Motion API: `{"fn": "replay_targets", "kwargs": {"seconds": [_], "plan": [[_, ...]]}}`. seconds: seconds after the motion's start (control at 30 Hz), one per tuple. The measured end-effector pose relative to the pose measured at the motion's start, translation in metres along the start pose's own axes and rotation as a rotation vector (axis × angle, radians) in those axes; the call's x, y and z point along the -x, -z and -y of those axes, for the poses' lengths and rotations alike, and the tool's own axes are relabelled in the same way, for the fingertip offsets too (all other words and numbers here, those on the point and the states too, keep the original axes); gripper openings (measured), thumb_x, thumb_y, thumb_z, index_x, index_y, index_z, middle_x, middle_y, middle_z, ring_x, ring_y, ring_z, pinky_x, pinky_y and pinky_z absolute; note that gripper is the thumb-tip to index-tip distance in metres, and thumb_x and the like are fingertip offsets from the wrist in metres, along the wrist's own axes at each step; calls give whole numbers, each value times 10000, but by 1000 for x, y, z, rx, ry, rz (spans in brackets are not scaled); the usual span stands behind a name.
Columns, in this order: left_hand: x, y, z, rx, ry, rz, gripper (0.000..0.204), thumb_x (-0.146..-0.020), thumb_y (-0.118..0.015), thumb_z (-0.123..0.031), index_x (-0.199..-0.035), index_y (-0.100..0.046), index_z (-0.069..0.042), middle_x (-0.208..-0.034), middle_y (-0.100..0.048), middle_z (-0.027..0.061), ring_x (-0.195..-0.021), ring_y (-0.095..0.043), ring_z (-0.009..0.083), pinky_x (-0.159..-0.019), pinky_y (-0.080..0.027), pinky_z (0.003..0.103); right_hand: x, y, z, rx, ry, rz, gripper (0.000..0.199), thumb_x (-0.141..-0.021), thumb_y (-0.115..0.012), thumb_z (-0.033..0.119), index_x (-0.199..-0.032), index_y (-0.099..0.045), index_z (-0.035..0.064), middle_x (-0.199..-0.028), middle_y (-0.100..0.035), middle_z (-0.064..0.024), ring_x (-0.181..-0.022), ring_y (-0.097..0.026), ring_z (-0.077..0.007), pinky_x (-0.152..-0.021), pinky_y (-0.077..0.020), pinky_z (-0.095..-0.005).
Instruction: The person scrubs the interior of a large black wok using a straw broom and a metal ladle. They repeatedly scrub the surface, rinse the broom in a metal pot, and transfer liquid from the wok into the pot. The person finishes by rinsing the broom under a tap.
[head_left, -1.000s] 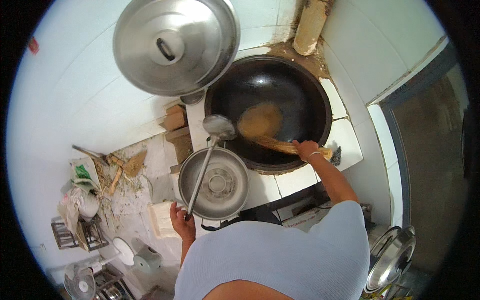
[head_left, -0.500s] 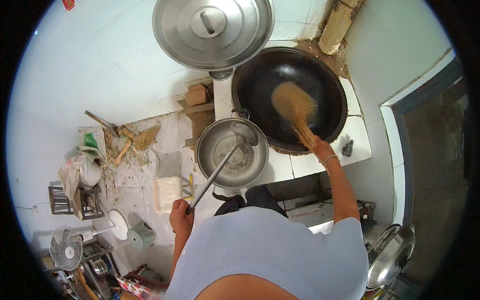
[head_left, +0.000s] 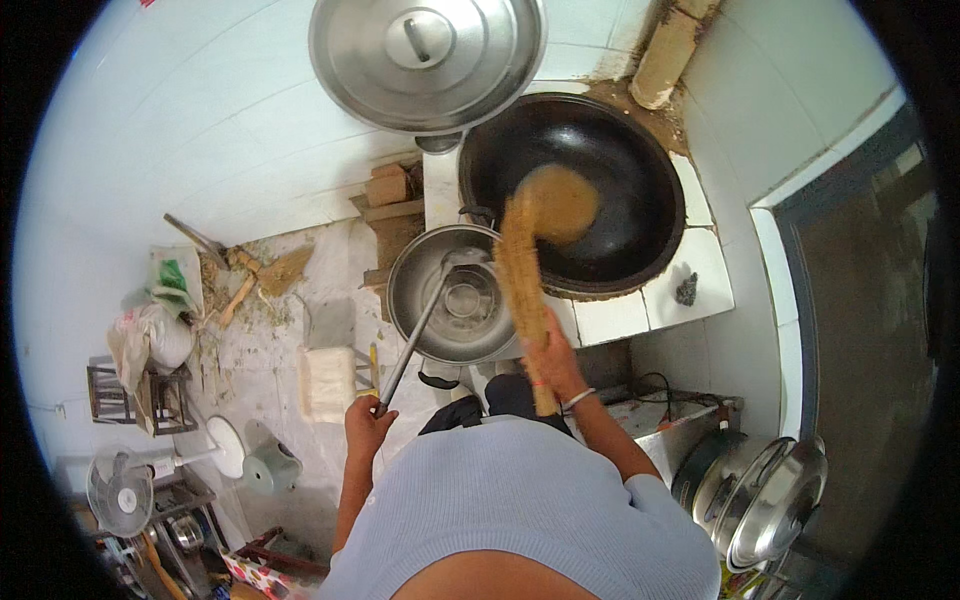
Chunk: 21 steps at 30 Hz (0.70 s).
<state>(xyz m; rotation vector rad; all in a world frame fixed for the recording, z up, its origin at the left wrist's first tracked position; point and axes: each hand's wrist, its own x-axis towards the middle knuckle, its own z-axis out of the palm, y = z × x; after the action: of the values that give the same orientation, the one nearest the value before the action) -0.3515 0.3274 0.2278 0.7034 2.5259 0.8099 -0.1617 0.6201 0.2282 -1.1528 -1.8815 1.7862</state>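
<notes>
My right hand (head_left: 558,362) is closed around the handle of a straw brush (head_left: 517,255). The brush head is tilted up at the near-left edge of a big black wok (head_left: 640,225), overlapping the rim of the metal basin. Brownish liquid (head_left: 572,205) lies in the bottom of the wok. In my left hand (head_left: 368,425) is the end of a long-handled metal ladle (head_left: 412,345). Its head rests inside the grey metal basin (head_left: 395,290), left of the wok, and is partly hidden behind the brush.
A large metal lid (head_left: 470,85) leans at the back left of the wok. A dark scrubber (head_left: 686,290) lies on the white tiled stove ledge (head_left: 660,310). Bricks (head_left: 388,187) stand beside the basin. Stacked pots (head_left: 770,505) are at lower right, a fan (head_left: 122,492) at lower left.
My right hand has drawn the brush from the middle of the wok leftward and toward me, lifting it to the rim. The brown liquid has shifted slightly. My left hand still holds the ladle.
</notes>
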Motion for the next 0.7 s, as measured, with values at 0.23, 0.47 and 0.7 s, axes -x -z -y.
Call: {"fn": "replay_targets", "kwargs": {"seconds": [0.23, 0.47, 0.7], "plan": [[-13, -10, 23, 138, 66, 126, 252, -622, -729, -81, -796, -571, 10, -612, -530, 89, -532, -515, 210, -530, -430, 317, -5, -72, -3, 277, 262, 67, 686, -740, -617, 132, -1312, -252, 34, -1197, -426, -259, -1087, -447, -382, -927, -359, -427], [-20, 7, 4, -10, -118, 61, 431, -629, -712, -111, -1031, -571, -44, -883, -584, 152, -808, -573, 312, -708, -459, 396, 0, -107, 8, 317, 457, 366, 479, -757, -592, 210, -1164, -454, -1, -995, -529, -210, -953, -504, -346, -825, -407, -420], [-25, 27, -51, -225, -207, -67, 457, -649, -690, -109, -1074, -530, -53, -1067, -528, 169, -978, -508, 348, -827, -422, 403, -54, 1, -17, 369, 477, -176, 364, -726, -598, 146, -1044, -533, -19, -981, -540, -201, -961, -499, -357, -892, -375, -453]]}}
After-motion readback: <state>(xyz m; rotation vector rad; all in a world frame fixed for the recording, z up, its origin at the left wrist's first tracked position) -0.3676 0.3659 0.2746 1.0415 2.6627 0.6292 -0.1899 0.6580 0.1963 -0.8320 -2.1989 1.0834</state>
